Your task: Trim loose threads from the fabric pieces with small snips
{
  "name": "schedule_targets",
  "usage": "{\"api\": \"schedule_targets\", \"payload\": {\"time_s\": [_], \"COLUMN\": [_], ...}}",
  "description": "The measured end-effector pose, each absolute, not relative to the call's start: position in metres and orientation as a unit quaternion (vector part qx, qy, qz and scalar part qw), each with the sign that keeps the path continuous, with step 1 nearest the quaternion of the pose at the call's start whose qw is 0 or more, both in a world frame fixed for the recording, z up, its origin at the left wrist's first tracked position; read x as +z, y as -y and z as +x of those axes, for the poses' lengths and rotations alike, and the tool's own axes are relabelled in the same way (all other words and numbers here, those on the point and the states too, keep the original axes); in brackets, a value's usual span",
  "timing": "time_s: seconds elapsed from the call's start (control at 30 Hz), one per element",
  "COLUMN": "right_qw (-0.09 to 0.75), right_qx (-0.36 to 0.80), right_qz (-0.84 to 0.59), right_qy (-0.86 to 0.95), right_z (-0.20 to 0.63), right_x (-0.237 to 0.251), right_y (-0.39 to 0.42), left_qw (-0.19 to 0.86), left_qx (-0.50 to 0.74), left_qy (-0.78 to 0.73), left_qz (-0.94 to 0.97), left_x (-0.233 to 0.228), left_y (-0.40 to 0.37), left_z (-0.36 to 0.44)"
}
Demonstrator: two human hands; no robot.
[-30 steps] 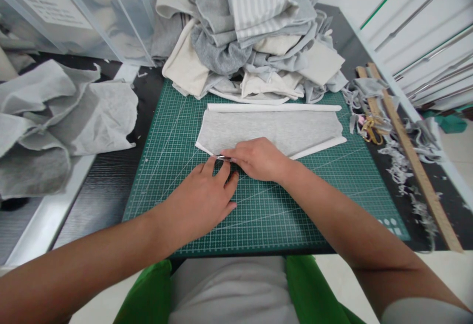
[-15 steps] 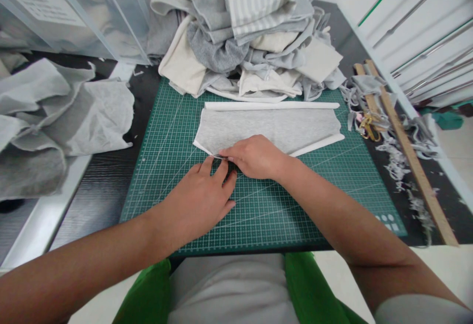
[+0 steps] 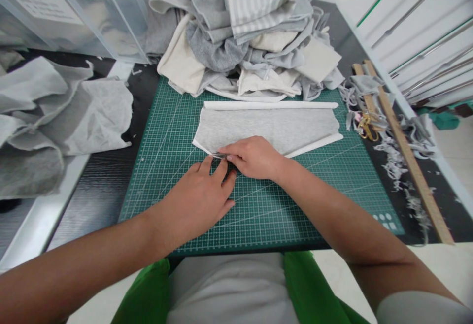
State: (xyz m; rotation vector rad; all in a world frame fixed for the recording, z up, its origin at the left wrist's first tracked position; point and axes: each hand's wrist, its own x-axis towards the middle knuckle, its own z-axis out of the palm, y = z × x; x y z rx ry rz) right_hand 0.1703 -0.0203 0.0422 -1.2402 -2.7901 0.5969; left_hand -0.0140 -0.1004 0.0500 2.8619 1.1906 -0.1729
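Observation:
A grey fabric piece with white rolled long edges lies flat across the green cutting mat. My left hand rests on the mat with fingers spread, its fingertips at the near-left edge of the fabric. Just right of them, my right hand is closed on a slim metal tool, most of it hidden under the fingers. Its thin tip points left along the fabric's near edge, by the left fingertips. Which kind of tool it is cannot be made out.
A tall heap of grey, cream and striped fabric covers the mat's far side. Loose grey cloth lies left, before a clear plastic bin. On the right are wooden strips, gold-handled scissors and thread scraps.
The right index finger has stretched out a little to the left, and more of the metal tool shows beneath it. My left hand and the fabric stay nearly still.

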Motion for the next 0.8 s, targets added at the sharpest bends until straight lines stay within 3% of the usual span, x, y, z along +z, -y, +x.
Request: {"api": "schedule_targets", "payload": {"time_s": [0.8], "right_qw": [0.012], "right_qx": [0.198], "right_qz": [-0.397], "right_qy": [0.896], "right_z": [0.1624], "right_x": [0.0439], "right_y": [0.0131], "left_qw": [0.02], "left_qx": [-0.059], "left_qy": [-0.381], "left_qz": [0.922], "left_x": [0.0511], "left_y": [0.1001], "left_z": [-0.0145]}}
